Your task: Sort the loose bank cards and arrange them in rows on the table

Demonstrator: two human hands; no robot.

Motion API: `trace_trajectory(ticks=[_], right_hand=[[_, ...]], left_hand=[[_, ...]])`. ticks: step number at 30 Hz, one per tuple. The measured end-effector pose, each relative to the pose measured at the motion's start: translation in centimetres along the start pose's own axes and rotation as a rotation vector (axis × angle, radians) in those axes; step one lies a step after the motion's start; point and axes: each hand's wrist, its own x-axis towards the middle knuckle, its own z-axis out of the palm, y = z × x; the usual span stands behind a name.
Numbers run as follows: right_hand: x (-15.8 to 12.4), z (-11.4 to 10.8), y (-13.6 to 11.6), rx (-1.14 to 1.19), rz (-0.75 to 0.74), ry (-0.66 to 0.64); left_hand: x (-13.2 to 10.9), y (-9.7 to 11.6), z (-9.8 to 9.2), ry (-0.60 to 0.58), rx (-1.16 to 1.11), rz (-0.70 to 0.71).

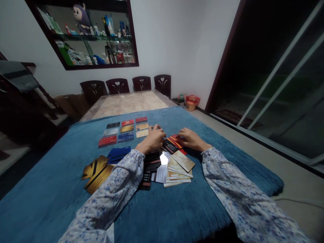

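Note:
Both hands work over loose cards on the blue cloth. My left hand (155,137) has curled fingers close to the left edge of the red and black cards (173,144); whatever its fingertips hold is hidden. On the right of that pile, my right hand (191,138) is closed, with thumb and fingertips at the red cards' edge. Gold and cream cards (181,167) lie fanned nearer me. Black cards (152,162) lie partly under my left forearm, beside a whitish card (160,174). Blue cards (118,154) and gold cards (99,173) are spread to the left.
Beyond my left hand, several card stacks stand in rows, including a red stack (107,140) and a blue stack (126,137). The blue cloth (55,189) covers the near table; its bare marble-like top (126,102) shows behind. Dark chairs (117,86) line the far end.

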Motion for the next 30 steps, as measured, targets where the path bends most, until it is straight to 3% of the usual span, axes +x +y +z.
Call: trace_trajectory(ticks=[9,16,30], right_hand=[[0.0,-0.1,-1.8,0.073,-0.168,-0.023],[-0.1,0.1,-2.2,0.092,-0.225,-0.013],[0.0,1.1,-1.8,0.072,-0.256,0.066]], left_hand=[[-0.7,-0.3,1.0,-0.111,-0.132,0.122],[-0.9,-0.4,0.8,-0.215,-0.165,0.105],[-0.8,-1.1,0.8,-0.183,-0.101,0.045]])
